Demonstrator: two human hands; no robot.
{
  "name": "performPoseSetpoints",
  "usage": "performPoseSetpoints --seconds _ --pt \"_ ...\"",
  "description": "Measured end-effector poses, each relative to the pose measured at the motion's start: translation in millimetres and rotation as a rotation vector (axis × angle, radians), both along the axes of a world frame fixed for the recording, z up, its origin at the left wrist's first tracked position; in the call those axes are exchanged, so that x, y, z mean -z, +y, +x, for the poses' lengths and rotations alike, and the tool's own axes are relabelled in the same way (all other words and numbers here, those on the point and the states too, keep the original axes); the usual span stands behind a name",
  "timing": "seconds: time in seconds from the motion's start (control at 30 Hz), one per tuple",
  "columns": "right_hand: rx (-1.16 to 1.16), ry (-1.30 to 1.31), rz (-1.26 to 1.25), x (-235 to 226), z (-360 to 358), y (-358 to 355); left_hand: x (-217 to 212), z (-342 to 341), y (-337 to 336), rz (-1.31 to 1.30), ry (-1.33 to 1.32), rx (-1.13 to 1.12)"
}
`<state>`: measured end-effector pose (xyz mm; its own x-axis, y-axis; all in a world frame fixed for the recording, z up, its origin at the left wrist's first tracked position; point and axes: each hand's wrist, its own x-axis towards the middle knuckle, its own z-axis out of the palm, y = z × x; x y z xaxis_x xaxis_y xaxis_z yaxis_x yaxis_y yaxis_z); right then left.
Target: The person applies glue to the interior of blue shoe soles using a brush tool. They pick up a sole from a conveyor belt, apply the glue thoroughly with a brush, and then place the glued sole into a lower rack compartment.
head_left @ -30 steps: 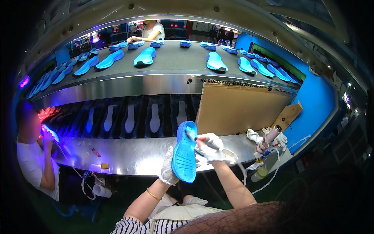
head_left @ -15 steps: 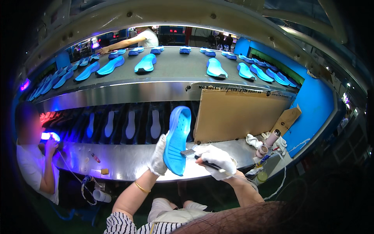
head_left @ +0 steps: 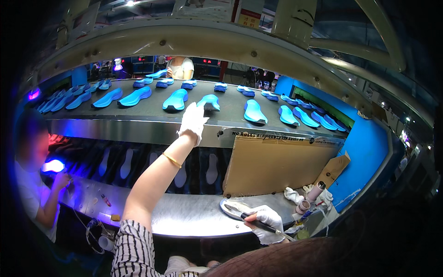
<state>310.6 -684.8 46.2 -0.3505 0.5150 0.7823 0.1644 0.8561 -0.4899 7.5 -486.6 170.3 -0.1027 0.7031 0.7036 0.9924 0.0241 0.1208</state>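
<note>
My left hand (head_left: pixel 193 121), in a white glove, reaches up to the grey conveyor belt (head_left: pixel 226 98). Its fingers grip the near end of a blue shoe sole (head_left: pixel 210 102) at belt level; whether the sole rests fully on the belt cannot be told. Low on the right, my gloved right hand (head_left: pixel 266 222) is closed round the black handle of a brush (head_left: pixel 260 225). The brush head reaches into a shallow oval dish (head_left: pixel 227 213) on the metal bench (head_left: pixel 184 217), and its bristles are hard to make out.
More blue soles (head_left: pixel 175 99) lie along the belt. A cardboard sheet (head_left: pixel 272 166) leans against the belt frame. Bottles and tape rolls (head_left: pixel 303 206) stand at the bench's right end, near white gloves (head_left: pixel 293 195). On the left sits a co-worker (head_left: pixel 34 184); another person (head_left: pixel 181 68) works across the belt.
My left hand has carried the sole from above the bench up and forward to the belt. My right hand has lowered the brush from the sole to the dish. The view has tilted up.
</note>
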Motion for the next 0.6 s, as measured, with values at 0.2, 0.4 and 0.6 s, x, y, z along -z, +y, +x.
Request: performPoseSetpoints --seconds 0.2,0.4,0.6 --pt "0.001 0.064 -0.072 24.3 2.7 13.2 -28.9 -33.5 -41.8 0.333 0.257 -0.051" --pt "-0.068 0.035 -0.234 33.6 -9.7 12.3 -11.7 -91.1 -47.1 0.079 -0.254 -0.083" --pt "-0.137 -0.008 -0.306 54.5 -12.4 17.7 -5.0 -74.6 -124.3 0.391 -0.075 0.348"
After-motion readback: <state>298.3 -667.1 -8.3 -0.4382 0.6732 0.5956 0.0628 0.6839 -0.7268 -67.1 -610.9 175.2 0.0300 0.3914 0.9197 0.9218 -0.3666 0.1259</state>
